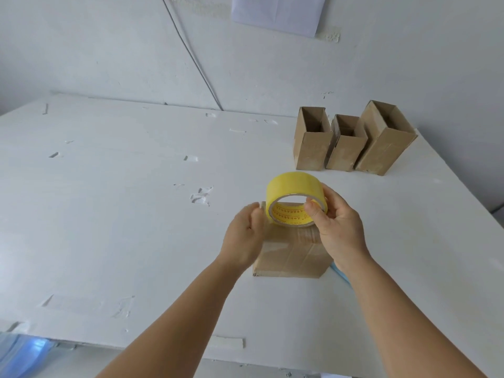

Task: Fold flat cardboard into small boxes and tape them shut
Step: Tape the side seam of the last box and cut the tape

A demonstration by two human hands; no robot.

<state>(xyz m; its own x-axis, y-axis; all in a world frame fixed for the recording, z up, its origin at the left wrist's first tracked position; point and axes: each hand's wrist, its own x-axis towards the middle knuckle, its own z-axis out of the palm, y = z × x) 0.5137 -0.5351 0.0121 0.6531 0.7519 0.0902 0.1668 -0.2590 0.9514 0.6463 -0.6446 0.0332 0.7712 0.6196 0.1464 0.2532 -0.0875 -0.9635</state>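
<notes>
Over box [293,255], hands [338,227] grip tape roll [293,192].

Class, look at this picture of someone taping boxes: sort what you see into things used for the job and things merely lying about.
Part of the job:
- yellow tape roll, held by the right hand
- left hand, pinching the tape end
- cardboard box under the hands
- three open boxes standing at the back

Lying about:
- old tape scraps stuck on the white table
- paper sheet on the wall
- blue item beside the box
</notes>
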